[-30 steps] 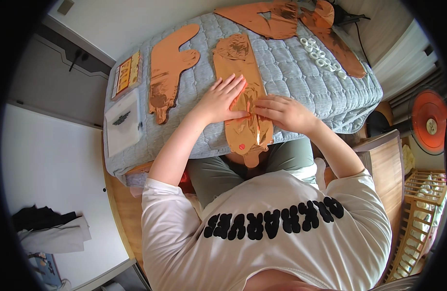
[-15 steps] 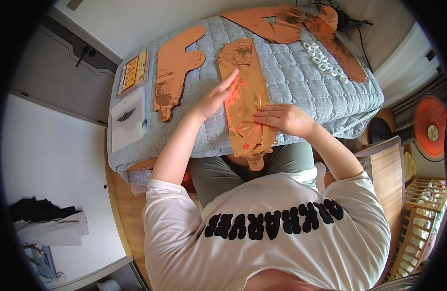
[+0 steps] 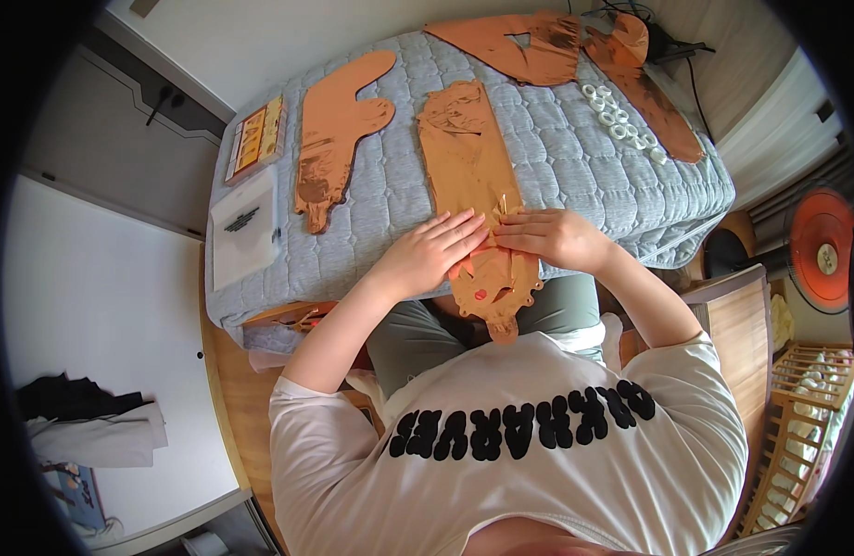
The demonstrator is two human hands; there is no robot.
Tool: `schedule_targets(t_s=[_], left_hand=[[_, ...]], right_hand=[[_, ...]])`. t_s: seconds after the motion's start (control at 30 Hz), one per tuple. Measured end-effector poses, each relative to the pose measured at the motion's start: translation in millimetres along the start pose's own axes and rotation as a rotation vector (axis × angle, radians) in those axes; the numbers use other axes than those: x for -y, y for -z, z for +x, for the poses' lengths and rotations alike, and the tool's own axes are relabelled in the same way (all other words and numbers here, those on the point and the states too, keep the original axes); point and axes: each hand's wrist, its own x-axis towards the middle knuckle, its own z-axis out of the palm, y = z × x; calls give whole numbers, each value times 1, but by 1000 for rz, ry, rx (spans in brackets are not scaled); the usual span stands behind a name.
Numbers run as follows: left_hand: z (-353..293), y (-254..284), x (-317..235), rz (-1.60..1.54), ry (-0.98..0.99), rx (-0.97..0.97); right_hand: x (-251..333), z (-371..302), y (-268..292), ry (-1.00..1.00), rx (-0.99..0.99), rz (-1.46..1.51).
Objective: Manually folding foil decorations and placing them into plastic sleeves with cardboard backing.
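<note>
A long copper-coloured foil balloon (image 3: 468, 167), uninflated and creased, lies in front of me on the quilted mattress. Its narrow tabbed end with a small red mark hangs past the near edge, over my lap. My left hand (image 3: 436, 248) presses flat on the balloon's lower part, fingers stretched out toward the right. From the other side, my right hand (image 3: 549, 237) rests on the same part with straight fingers, its tips close to those of the left. Wrinkled foil shows just below both hands.
An F-shaped foil balloon (image 3: 339, 125) lies to the left, near a flat box (image 3: 257, 139) and a whitish packet (image 3: 245, 227). Two more balloons (image 3: 515, 51) (image 3: 645, 102) lie at the back, beside several white rolls (image 3: 621, 122). An orange fan (image 3: 823, 248) stands right.
My left hand has come down and right onto the balloon's lower part, fingers now flat. The balloon has slid slightly toward me. My right hand has barely shifted.
</note>
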Motion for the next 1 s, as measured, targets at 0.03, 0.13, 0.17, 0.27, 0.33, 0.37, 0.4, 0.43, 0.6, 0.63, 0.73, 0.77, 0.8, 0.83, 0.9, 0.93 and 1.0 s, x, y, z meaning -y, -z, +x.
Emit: schedule_targets(t_s=[0.03,0.13,0.17,0.27,0.33,0.37,0.4,0.43,0.6,0.63,0.73,0.77,0.8,0.83,0.9,0.93,1.0], left_hand=[[0,-1,0,-5,7,-15],[1,-1,-1,-7,10,-33],[1,0,-1,-3,7,-34],[2,1,-2,-9,5,-32],[2,1,-2,-27,4,-46],[2,1,-2,-45,3,-60],[3,1,-2,-46,3,-59],[3,1,-2,-39,0,-56],[3,2,-2,-35,-6,-50],[3,3,-2,-31,-9,-53],[3,3,-3,-25,-11,-54],[3,3,-2,-21,-11,-52],[2,3,-2,-21,-11,-52],[2,2,-2,-17,-10,-48],[1,1,-2,-14,-10,-44],[1,1,-1,-26,-8,-44],[2,1,-2,-37,-8,-43]], right_hand=[[1,-1,0,-9,-5,14],[1,-4,-3,-6,-62,20],[1,-5,-4,-6,-63,20],[-1,-12,-5,-7,-158,-7],[-2,-18,-7,-48,-186,-61],[-3,-19,-8,-49,-186,-61],[-5,-20,-9,-29,-192,-85],[-6,-20,-10,-10,-197,-109],[-11,-20,-14,2,-206,-65],[-12,-20,-14,5,-201,-54],[-9,-19,-12,-11,-183,-28],[-6,-18,-12,-10,-183,-28],[-1,-16,-12,1,-193,-88],[3,-14,-12,12,-203,-150],[7,-9,-15,62,-179,-168],[8,-7,-15,111,-157,-186],[5,-6,-21,132,-162,-155]])
